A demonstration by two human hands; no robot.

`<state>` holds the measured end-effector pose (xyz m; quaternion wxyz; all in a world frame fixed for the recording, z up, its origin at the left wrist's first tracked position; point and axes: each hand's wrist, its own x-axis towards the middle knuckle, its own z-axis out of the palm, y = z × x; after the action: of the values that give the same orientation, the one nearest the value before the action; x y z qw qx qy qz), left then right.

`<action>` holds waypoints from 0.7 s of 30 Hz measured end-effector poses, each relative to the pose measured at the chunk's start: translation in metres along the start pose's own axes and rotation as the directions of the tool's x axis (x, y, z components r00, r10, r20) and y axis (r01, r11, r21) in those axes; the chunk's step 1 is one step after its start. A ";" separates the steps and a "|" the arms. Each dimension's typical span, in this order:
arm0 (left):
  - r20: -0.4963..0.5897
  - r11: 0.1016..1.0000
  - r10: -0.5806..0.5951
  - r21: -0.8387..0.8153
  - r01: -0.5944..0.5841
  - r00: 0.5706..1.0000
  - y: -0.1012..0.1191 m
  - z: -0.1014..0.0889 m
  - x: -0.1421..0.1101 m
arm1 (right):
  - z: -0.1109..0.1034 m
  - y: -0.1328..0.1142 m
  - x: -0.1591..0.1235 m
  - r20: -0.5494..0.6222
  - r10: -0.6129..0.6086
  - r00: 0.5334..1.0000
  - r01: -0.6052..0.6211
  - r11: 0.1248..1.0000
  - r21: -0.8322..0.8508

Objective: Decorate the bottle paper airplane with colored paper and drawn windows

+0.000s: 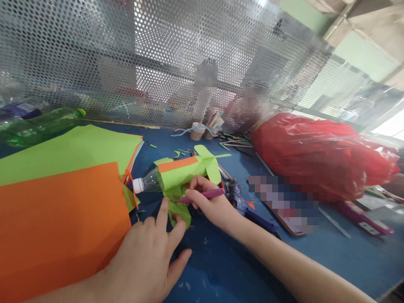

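Note:
My right hand (210,202) grips a purple marker (213,193), its tip down on a green piece of paper (179,206). With fingers spread, my left hand (151,248) presses its fingertips near that same green piece. Just behind lies a clear plastic bottle (153,181) on its side, its white cap (138,185) pointing left. Green paper (181,172) with an orange strip (178,164) wraps the bottle's body, and green fin shapes (205,152) stick out at its right end. My right hand hides part of the wrapped bottle.
Orange sheets (63,219) and green sheets (82,147) cover the left. A green bottle (44,124) lies behind them. Right of my hand are a dark blue glue gun (252,212), a phone (293,225) and a red plastic bag (309,151). Cups of pens (198,132) stand by the perforated metal screen (170,63).

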<state>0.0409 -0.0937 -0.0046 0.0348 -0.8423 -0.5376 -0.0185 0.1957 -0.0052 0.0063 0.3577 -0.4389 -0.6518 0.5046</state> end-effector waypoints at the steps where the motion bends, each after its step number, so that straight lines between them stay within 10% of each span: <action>1: -0.002 1.000 0.008 -0.003 -0.008 1.000 0.000 0.001 0.000 | 0.001 0.002 0.001 -0.008 0.009 1.000 -0.010 1.000 -0.029; 21: -0.023 1.000 0.004 0.007 -0.004 1.000 0.000 0.002 0.000 | 0.002 0.012 0.005 0.014 -0.031 0.999 0.032 0.995 -0.089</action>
<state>0.0407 -0.0935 -0.0067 0.0439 -0.8429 -0.5357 -0.0265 0.1945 -0.0004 -0.0061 0.3415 -0.4409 -0.6829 0.4719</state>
